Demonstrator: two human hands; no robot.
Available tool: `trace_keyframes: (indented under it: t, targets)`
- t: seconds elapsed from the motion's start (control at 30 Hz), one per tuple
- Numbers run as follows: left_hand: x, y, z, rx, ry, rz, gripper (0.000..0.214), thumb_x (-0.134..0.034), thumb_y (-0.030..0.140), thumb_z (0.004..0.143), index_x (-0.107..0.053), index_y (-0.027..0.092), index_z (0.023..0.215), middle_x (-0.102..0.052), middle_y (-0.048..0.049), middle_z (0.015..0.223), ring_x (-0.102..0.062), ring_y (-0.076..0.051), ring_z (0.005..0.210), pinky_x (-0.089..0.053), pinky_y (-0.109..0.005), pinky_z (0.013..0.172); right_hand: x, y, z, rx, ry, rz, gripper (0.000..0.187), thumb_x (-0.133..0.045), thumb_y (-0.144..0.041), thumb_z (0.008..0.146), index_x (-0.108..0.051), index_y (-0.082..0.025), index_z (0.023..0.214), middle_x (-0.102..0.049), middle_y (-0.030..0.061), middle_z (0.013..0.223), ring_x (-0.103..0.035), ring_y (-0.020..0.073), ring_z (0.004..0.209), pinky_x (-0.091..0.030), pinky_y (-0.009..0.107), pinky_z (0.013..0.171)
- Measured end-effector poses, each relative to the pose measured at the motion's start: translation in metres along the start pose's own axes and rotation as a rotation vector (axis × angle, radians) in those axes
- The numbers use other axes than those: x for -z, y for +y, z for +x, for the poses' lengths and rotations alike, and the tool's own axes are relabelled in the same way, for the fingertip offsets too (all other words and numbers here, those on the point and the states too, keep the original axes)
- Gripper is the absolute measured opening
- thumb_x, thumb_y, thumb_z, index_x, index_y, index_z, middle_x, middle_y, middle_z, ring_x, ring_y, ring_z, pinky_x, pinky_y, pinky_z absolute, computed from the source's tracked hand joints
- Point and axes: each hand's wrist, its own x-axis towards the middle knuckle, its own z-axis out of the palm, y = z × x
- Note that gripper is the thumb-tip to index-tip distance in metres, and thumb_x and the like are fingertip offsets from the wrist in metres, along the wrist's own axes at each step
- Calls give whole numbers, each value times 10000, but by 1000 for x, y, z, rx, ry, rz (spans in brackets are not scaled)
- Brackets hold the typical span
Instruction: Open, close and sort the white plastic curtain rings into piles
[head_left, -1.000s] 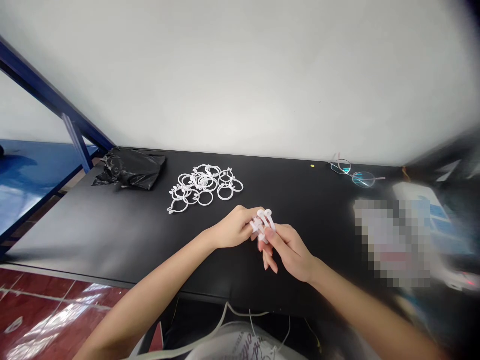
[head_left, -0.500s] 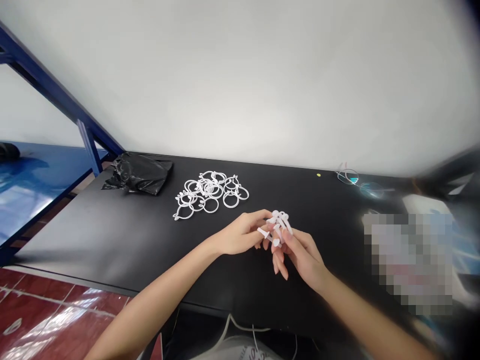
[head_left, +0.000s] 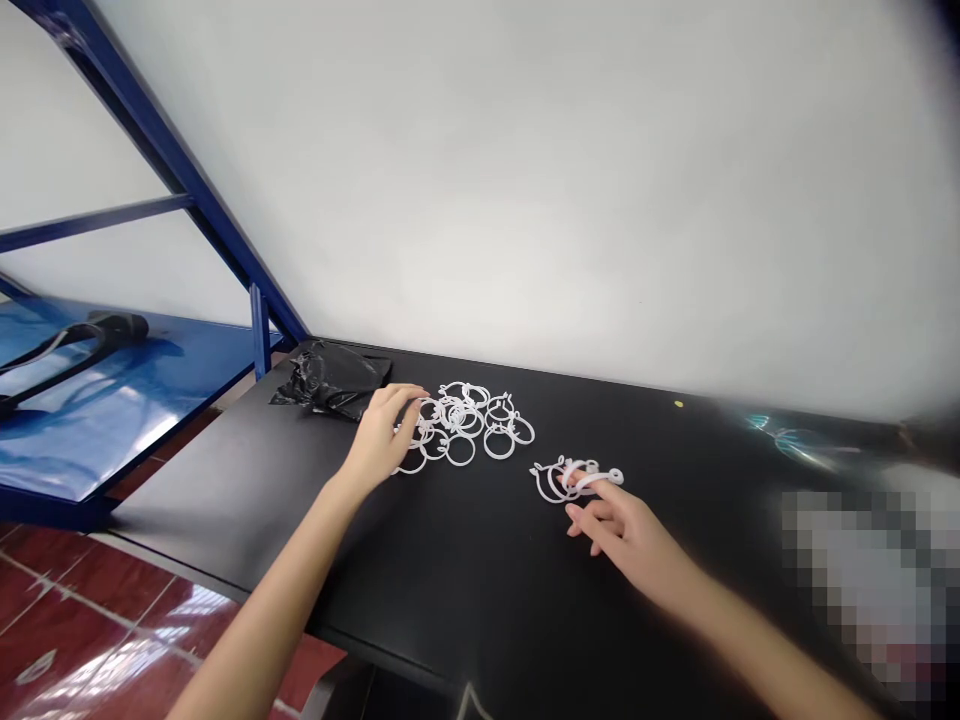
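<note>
White rings [head_left: 456, 415], head view, lie in an overlapping pile near the rear edge of the black surface [head_left: 450, 570], right of a black plastic bag [head_left: 337, 380] at the rear left corner. The left hand [head_left: 377, 440], fingers curved, covers the pile's left side; whether it grips a ring cannot be told. The right hand [head_left: 634, 535], loosely curled, carries a ring cluster [head_left: 571, 482] looped on its index finger.
</note>
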Motion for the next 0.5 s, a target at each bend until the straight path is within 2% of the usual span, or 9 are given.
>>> trace_keyframes:
  t: [0.1, 0.13, 0.2, 0.37, 0.43, 0.5]
  targets:
    - [-5, -37, 14, 41, -85, -7, 399, -387, 414, 953, -625, 167, 1157, -614, -111, 1241, -519, -260, 1206, -364, -452, 1085, 5, -6, 4, 19, 44, -41, 436, -526, -496, 914, -583, -175, 1204, -678, 38, 732, -670, 194, 693, -549, 294, 586]
    - [-8, -44, 20, 69, -129, -50, 428, -389, 436, 948, -616, 163, 1187, -592, -112, 1296, -495, -260, 1249, -336, -450, 1114, 6, -7, 5, 37, 74, -54, 414, -527, -494, 912, -610, -174, 1161, -678, 40, 729, -666, 189, 674, -543, 290, 572]
    - [-18, -52, 31, 83, -184, -92, 476, -363, 469, 950, -615, 164, 1214, -610, -101, 1294, -529, -251, 1232, -365, -422, 1104, 7, -8, 6, 105, 142, -94, 360, -528, -481, 913, -654, -179, 1064, -668, 42, 727, -656, 183, 651, -525, 279, 542]
    - [-41, -42, 54, 53, -285, -166, 541, -354, 542, 944, -632, 182, 1238, -633, -75, 1295, -547, -263, 1243, -385, -393, 1094, 4, -1, 10, 311, 375, -264, 289, -501, -426, 937, -676, -201, 888, -647, 67, 848, -605, 172, 662, -499, 287, 525]
    - [-50, -32, 60, 16, -337, -192, 527, -366, 551, 941, -654, 205, 1214, -634, -60, 1299, -513, -277, 1284, -329, -425, 1130, 4, 3, 12, 378, 466, -371, 257, -509, -410, 935, -667, -208, 950, -644, 94, 988, -626, 209, 805, -547, 340, 656]
    - [-58, -20, 63, -32, -387, -215, 501, -386, 551, 937, -673, 223, 1185, -633, -52, 1301, -472, -291, 1323, -260, -466, 1159, 4, 6, 15, 421, 473, -479, 281, -535, -413, 923, -631, -225, 1109, -596, 119, 1204, -591, 272, 1069, -534, 441, 878]
